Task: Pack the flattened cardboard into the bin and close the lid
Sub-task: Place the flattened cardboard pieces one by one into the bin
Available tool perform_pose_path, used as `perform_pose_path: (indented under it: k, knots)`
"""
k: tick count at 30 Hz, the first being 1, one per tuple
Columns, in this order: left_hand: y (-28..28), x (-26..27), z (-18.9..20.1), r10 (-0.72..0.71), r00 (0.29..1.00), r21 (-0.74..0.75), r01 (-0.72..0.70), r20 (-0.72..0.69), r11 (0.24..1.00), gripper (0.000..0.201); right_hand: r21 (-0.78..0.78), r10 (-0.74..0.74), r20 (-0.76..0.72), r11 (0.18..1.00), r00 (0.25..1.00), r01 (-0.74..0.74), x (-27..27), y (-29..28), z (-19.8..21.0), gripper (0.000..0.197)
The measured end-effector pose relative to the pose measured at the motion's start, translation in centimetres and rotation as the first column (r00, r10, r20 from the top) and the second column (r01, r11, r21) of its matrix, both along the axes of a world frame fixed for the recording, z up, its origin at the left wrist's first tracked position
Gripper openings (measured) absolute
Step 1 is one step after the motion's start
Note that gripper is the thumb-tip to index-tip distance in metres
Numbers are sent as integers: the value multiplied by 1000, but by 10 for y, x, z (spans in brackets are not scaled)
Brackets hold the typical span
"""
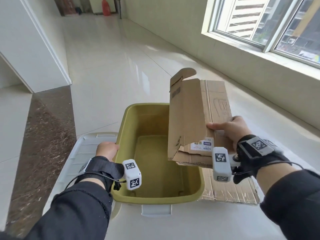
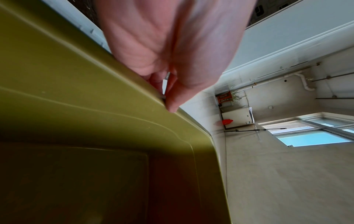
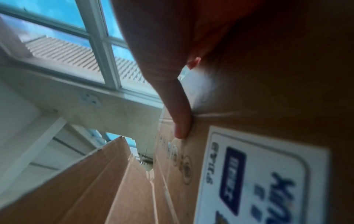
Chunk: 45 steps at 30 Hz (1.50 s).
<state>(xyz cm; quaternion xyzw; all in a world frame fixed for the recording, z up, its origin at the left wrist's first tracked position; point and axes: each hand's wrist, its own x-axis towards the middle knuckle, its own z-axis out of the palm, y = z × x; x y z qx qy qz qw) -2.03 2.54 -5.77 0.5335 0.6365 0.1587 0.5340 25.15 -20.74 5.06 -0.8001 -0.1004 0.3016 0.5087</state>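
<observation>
On the far left, just outside the left hand (image 1: pixel 107 149), a white lid (image 1: pixel 86 149) lies flat on the floor beside the bin, touching its left wall. The left hand grips the left rim of the olive-green bin (image 1: pixel 121 135); the left wrist view shows the thumb (image 2: pixel 176 97) on the rim and the other fingers curled under its lip. To the right of this grip the bin is open, and its long axis runs away from the person. A white latch (image 1: pixel 156 210) sits on its near wall.

Further right, the right hand (image 1: pixel 230 130) holds the flattened cardboard (image 1: pixel 187 118) above the right side of the bin, the thumb (image 1: pixel 213 126) on the upper face and the fingers underneath. The cardboard consists of at least two folded pieces held together. Its long axis points away from the person and upward, with the far flaps raised and the near end, which carries a white printed label (image 1: pixel 202 146), low over the bin's opening. In the right wrist view the picture is blurred, so the label text cannot be read.

Below the right hand, another cardboard sheet (image 1: pixel 230 191) lies flat on the floor against the right wall of the bin.

The floor (image 1: pixel 112 66) is of pale glossy tiles, with a brown speckled strip (image 1: pixel 43 135) at the left. A window (image 1: pixel 259 19) stands at the right.
</observation>
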Motion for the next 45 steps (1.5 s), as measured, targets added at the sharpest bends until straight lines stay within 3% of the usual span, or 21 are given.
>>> perform_pose_path:
  k: [3,13,19,23,26,30,32,34,35,37,39,41,44,45]
  knots:
    - [-6,1,7,-33,998,0,33,-55,999,39,-125,50,27,991,998,-46,-25,23,-8,62]
    - [0,-7,-17,72,977,-161,-40,201,986,48,-388,206,50,906,977,-171,-80,79,-54,61]
    - [-5,-6,-10,83,978,-126,-59,193,990,45,-528,224,35,832,974,-173,-90,105,-85,54]
    - [-6,-6,-15,74,982,-89,-59,176,994,42,-642,354,-7,715,935,-276,-97,109,-94,50]
    - [-5,-6,-17,84,982,-82,-71,170,994,41,-742,575,23,558,818,-371,-104,107,-92,43]
    - [-4,-6,-19,103,976,-94,-86,193,992,40,-769,670,-150,383,727,-512,-106,106,-102,29]
    - [-3,-6,-20,114,971,-97,-96,209,991,40,-752,699,-190,348,689,-560,-105,107,-112,29]
    - [-2,-6,-21,120,969,-99,-101,215,990,40,-746,723,-144,369,675,-555,-105,105,-114,37]
    - [-1,-6,-21,120,969,-99,-101,217,990,40,-747,696,-133,398,705,-533,-105,108,-115,39]
    - [-1,-6,-22,117,970,-100,-98,214,990,41,-767,725,-107,375,681,-521,-107,106,-108,40]
    - [-1,-7,-23,113,971,-99,-94,212,991,41,-788,785,-118,299,608,-539,-104,106,-107,40]
    - [0,-7,-23,112,971,-99,-93,210,991,41,-797,770,-105,313,630,-516,-107,103,-103,39]
    - [1,-8,-24,118,971,-100,-100,205,990,42,-739,747,-133,363,651,-568,-107,103,-100,39]
    - [1,-8,-24,119,972,-102,-100,201,990,42,-709,672,-97,471,734,-524,-109,104,-97,40]
